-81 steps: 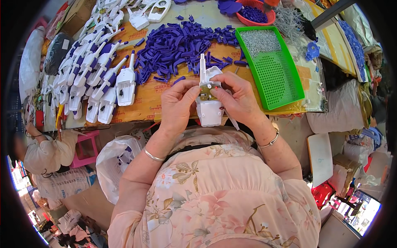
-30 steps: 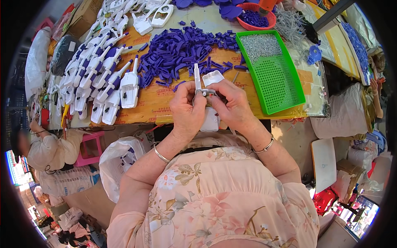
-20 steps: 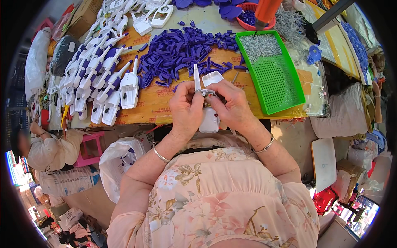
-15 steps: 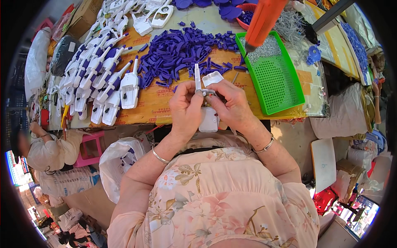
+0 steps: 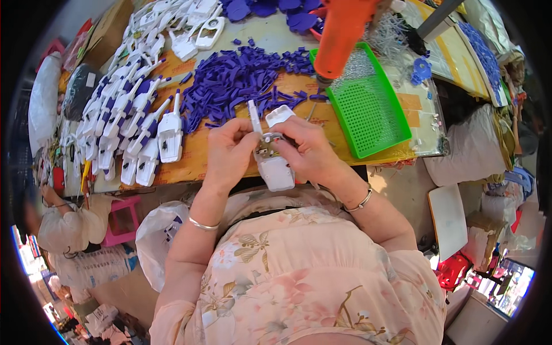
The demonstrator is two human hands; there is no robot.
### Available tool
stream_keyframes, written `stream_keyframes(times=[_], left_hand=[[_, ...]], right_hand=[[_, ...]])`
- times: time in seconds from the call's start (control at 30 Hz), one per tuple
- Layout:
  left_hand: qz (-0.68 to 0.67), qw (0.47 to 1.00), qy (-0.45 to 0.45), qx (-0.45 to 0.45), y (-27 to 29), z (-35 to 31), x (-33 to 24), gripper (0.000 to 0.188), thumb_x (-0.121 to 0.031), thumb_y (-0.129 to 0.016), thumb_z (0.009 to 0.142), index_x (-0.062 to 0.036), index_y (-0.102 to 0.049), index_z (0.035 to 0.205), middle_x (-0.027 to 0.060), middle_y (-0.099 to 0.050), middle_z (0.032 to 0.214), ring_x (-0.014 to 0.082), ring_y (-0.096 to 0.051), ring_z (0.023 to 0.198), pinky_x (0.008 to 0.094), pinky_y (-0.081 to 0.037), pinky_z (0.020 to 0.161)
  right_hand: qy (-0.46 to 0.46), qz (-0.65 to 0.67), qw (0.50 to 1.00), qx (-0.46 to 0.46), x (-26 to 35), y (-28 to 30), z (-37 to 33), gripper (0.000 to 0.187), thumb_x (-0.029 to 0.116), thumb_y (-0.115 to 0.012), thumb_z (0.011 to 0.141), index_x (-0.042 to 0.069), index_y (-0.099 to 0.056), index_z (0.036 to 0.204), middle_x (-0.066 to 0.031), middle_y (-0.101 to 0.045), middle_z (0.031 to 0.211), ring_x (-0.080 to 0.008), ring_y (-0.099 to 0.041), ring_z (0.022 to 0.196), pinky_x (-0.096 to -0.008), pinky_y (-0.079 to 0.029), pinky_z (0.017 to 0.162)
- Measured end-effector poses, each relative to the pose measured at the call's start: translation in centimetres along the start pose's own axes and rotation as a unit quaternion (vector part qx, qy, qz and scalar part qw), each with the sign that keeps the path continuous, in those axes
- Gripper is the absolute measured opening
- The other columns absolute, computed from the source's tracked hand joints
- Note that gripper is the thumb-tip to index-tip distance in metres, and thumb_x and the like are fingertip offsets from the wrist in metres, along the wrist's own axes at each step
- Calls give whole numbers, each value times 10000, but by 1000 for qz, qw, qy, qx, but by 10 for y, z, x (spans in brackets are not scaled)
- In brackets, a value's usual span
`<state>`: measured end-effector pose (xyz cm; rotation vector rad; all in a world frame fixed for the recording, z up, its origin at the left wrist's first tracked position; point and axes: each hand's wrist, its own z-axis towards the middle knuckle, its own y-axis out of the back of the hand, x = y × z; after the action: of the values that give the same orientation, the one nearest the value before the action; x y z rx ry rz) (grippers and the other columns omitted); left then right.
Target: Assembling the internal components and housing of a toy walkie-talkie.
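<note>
Between my hands, at the table's near edge, is a white plastic housing [image 5: 277, 174] with a slim stem pointing away from me and small metal and dark parts showing in its middle. My left hand [image 5: 230, 150] pinches it on the left, near the base of the stem. From the right, my right hand [image 5: 310, 148] has thumb and fingers closed at the small inner parts; the exact fingertip contact is partly hidden. Just beyond my right fingers lies a white shell piece [image 5: 280, 115]. Farther off is a heap of purple plastic pieces [image 5: 230, 80].
Rows of white-and-purple housings [image 5: 123, 115] lie at the left. A green perforated tray [image 5: 368, 118] with small metal parts stands at the right, under an orange hanging power tool [image 5: 343, 43]. A white bag [image 5: 158, 241] is below the table; another person's arm [image 5: 57, 201] shows far left.
Both hands and the housing have shifted slightly left in the picture. The housing now tilts so its inner parts face up. The whole table view has shifted left too.
</note>
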<state>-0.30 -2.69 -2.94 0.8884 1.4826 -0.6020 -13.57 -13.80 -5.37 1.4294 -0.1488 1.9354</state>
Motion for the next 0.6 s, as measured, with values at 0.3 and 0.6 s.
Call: stream_keyframes(times=[0.3,0.6], left_hand=[[-146,989,19,-8,5,9,29,97,3,-573,795,28,-615,879,15,-619,759,43,-535,629,186,-423,569],[-237,971,10,-9,11,14,38,87,-26,-519,815,-3,-591,860,-18,-574,763,28,-478,645,173,-381,573]], right_hand=[[38,-97,994,-25,5,10,14,174,18,-619,776,2,-600,949,-128,-572,787,-259,-569,687,-330,-460,630],[88,-491,854,147,-10,64,35,90,29,-567,703,61,-583,786,-88,-512,843,-247,-528,840,-350,-452,700]])
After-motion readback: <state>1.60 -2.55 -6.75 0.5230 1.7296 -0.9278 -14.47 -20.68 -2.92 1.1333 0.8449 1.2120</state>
